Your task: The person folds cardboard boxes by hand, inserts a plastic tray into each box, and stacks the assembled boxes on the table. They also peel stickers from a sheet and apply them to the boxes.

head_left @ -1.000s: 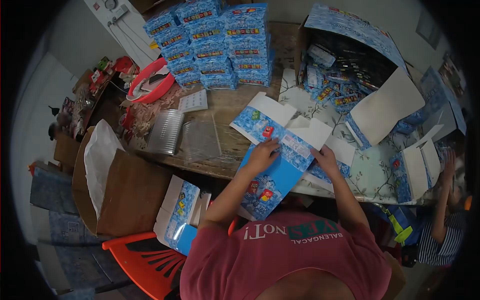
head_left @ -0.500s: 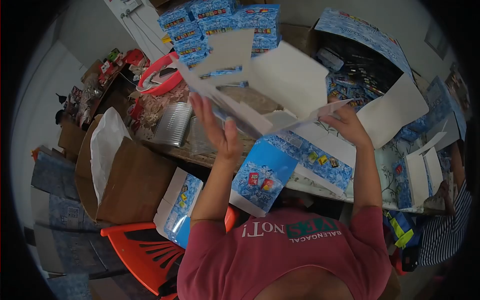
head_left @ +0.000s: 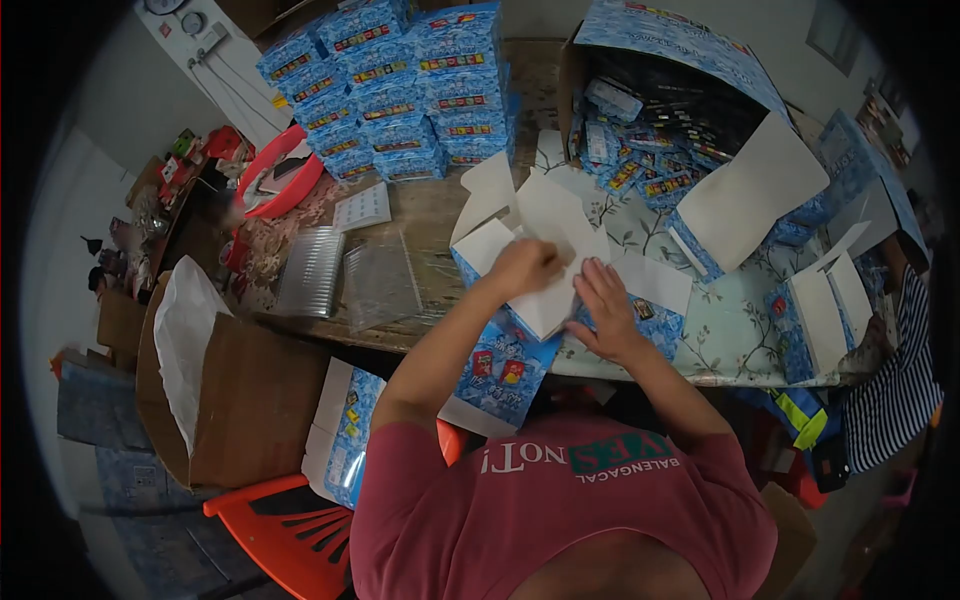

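A partly folded carton, white inside and blue outside, lies at the table's front edge. My left hand is over its white inside with the fingers curled in; what they hold, if anything, is hidden. Against the carton's right side rests my right hand, fingers spread. Beneath both, a flat blue printed carton hangs over the edge, and another printed panel lies beside my right hand.
Stacked blue boxes stand at the back. A large open carton holds many small packets. Clear plastic trays and a red basket are left. A brown box stands front left; a co-worker's striped sleeve is at right.
The carton has come down from the air onto the table. My left hand has moved right and curled over it; my right hand has dropped and lies flat against its side. The view has shifted slightly.
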The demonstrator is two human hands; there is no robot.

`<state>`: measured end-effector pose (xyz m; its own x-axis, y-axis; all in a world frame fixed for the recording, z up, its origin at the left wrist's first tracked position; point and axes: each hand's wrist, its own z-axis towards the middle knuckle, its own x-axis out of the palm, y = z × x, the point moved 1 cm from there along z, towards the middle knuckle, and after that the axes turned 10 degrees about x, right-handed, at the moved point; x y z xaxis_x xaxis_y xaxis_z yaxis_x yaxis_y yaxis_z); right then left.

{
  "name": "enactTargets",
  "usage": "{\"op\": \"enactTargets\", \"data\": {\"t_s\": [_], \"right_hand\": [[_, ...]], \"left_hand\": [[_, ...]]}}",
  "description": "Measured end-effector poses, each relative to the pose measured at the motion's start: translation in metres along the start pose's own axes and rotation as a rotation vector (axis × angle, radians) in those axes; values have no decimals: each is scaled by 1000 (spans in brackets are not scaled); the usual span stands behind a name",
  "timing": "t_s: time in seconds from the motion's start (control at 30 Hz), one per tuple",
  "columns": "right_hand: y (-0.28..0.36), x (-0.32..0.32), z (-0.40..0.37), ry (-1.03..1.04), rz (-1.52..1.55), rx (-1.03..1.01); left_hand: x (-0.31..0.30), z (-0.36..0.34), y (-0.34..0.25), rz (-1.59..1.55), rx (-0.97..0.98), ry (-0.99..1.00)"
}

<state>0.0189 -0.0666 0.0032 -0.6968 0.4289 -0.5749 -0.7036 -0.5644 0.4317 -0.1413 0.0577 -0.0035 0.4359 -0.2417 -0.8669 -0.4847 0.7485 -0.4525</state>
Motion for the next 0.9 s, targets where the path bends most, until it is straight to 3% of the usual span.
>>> {"op": "enactTargets", "data": {"t_s": [0.07, 0.13, 0.27, 0.33, 0.4, 0.47, 0.53, 0.57, 0.63, 0.67, 0.73, 0.77, 0.83, 0.87, 0.9], "right_hand": [[3, 11, 9, 266, -175, -23], [-2, 24, 13, 314, -202, -7], [-8, 33, 23, 533, -215, 61], [-13, 32, 28, 509, -170, 15], [-16, 25, 31, 488, -120, -15], [-26, 1, 51, -76, 269, 285], [-57, -7, 75, -258, 517, 617], [-67, -2, 86, -251, 515, 630], [-79, 16, 103, 326, 1024, 938], [-80, 27, 101, 324, 1023, 928], [-74, 54, 90, 641, 502, 383], [-64, 55, 87, 644, 500, 380], [-45, 57, 79, 791, -274, 202], [-44, 61, 75, 838, -340, 203], [-42, 63, 73, 849, -336, 211]], "left_hand": [[-22, -4, -2, -197, -32, -880], [-57, 4, 1, 342, 72, -1221], [-62, 8, 34, 352, 25, -1005], [-61, 0, 29, 174, -29, -812], [-58, -17, 12, 182, 56, -774], [-56, -26, 4, 196, 141, -746], [-42, -33, -1, 182, 334, -611], [-29, -34, 3, 173, 325, -604], [-6, -29, 16, 70, 306, -370], [-10, -29, 15, 77, 311, -375], [-18, -37, 13, -162, 167, -465], [-19, -43, 16, -161, 165, -469], [-18, -59, 30, -125, -157, -814], [-16, -60, 37, -132, -166, -806], [-16, -55, 47, -14, -292, -774]]}}
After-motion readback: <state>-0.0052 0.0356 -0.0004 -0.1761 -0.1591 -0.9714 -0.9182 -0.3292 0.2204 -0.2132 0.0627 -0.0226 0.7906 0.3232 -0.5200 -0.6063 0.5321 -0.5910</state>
